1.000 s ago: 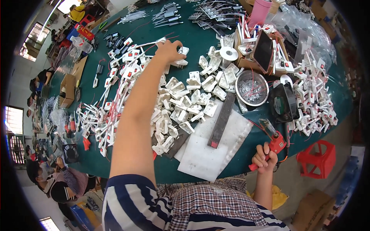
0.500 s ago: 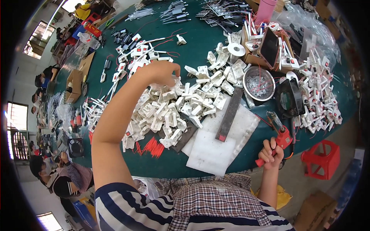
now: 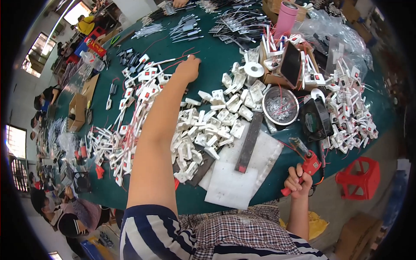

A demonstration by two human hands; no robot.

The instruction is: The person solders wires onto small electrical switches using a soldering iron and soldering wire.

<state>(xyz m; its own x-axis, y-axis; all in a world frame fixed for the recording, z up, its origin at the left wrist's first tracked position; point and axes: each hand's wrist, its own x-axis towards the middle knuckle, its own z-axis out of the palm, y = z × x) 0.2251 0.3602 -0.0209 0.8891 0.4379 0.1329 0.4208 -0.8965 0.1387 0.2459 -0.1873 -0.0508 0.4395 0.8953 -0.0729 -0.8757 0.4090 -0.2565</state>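
Note:
My left hand (image 3: 189, 69) is stretched to the far part of the table, beyond the heap of white plastic housings (image 3: 216, 123). Its fingers are curled and what they hold is hidden; thin red wires (image 3: 191, 52) show right by it. At the right table edge, my right hand (image 3: 297, 180) grips the handle of a red soldering gun (image 3: 310, 164), its tip pointing up and away. To the left of my left forearm lie white pieces with red switches and wires (image 3: 146, 74).
A dark metal bar (image 3: 250, 143) lies on white foam sheets (image 3: 229, 186). Nearby stand a solder spool (image 3: 253, 71), a metal bowl (image 3: 281, 106) of scraps and a black fan (image 3: 315, 119). More switch pieces (image 3: 351, 108) are piled at right. A red stool (image 3: 358, 177) stands beside the table.
My left hand has moved from the housing heap farther out, over the spot where a lone white piece with red wires lay. My right hand keeps holding the soldering gun. The view has shifted slightly.

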